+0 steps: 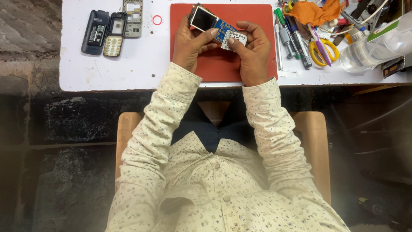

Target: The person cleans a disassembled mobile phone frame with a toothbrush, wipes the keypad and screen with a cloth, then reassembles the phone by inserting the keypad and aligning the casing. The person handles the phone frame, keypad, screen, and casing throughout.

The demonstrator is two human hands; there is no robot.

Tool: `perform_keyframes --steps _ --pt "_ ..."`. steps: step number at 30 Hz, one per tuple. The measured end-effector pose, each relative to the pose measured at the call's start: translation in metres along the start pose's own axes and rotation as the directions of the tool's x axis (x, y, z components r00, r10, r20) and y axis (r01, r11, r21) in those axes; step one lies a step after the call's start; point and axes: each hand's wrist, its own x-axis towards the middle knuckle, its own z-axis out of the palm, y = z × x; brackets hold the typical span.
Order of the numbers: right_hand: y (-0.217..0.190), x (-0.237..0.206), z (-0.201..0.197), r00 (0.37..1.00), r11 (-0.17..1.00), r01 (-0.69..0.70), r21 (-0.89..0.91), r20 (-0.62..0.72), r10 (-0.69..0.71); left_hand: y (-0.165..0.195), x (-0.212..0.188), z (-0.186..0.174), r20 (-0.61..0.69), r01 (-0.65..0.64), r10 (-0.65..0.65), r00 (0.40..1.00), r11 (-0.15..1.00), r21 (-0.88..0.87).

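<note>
mat (223,68) red | table (128,68) white | scissors (324,51) yellow hndl | circuit board (223,28) blue | shirt (214,189) cream, sm. floral print

A small phone-repair bench, a workshop corner rather than a home table; a white worktop (128,64) carries a red work mat (219,68) at twelve o'clock; at ten o'clock lie stripped handset parts: a black back shell (95,32), a keypad frame (115,34) and a grey housing (132,17); at two o'clock sits a heap of tools, with screwdrivers and pens (292,36), yellow-handled scissors (322,51), an orange cloth (315,12) and a clear plastic bottle (377,45); the person sits on a wooden stool (315,141) over a rough, dark stone floor (47,163).
</note>
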Motion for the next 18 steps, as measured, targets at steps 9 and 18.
perform_keyframes --steps 9,18 --pt "-0.027 0.014 -0.016 0.980 0.988 -0.144 -0.062 0.132 0.151 0.023 0.003 -0.030 0.231 0.225 -0.296 0.927 0.930 0.290" --pt "-0.088 0.059 -0.025 0.896 0.940 -0.109 -0.324 0.377 0.234 0.014 0.029 0.000 0.368 0.265 -0.398 0.840 0.894 0.362"
